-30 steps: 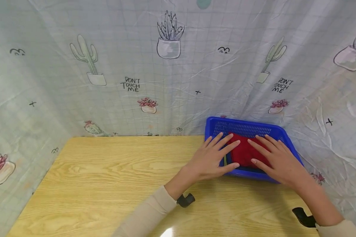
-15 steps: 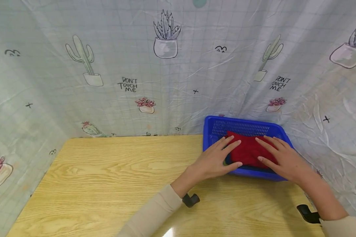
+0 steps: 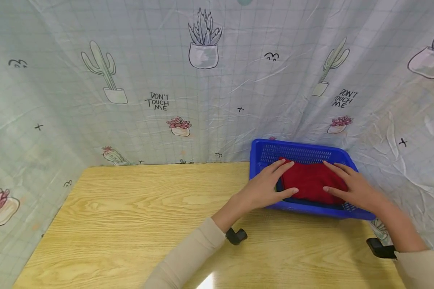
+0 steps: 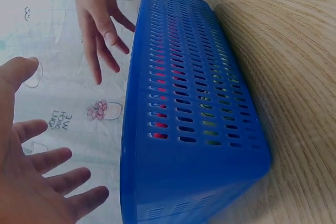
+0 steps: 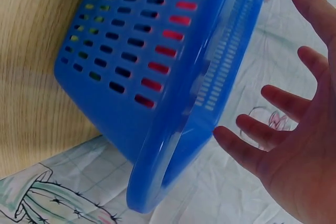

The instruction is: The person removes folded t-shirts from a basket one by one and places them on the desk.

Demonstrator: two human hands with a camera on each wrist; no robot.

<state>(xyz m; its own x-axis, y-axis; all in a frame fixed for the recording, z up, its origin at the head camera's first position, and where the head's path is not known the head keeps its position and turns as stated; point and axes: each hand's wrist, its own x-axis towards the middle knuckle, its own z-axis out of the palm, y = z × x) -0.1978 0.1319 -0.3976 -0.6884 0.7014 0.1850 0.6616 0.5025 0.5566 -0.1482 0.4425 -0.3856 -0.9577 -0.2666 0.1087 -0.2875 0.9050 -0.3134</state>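
A blue plastic basket (image 3: 304, 209) with slotted walls stands at the far right of the table. Folded red cloth (image 3: 312, 182) lies on top inside it, over darker and yellow-green material that shows through the slots. My left hand (image 3: 265, 185) hovers over the basket's left end, its fingers spread and slightly bent. Over the right end is my right hand (image 3: 361, 192), fingers likewise apart. Both wrist views show the left hand (image 4: 44, 182) and the right hand (image 5: 299, 140) above the rim, holding nothing.
The wooden table (image 3: 137, 216) extends to the left and in front of the basket. A curtain (image 3: 217, 88) printed with cacti hangs behind and at both sides, close to the basket's back and right. Black wrist mounts (image 3: 236, 236) stick out below the hands.
My hands have drawn apart over the basket, the right one moving right, and their fingers look less spread. More of the red cloth and the basket's right front corner now show.
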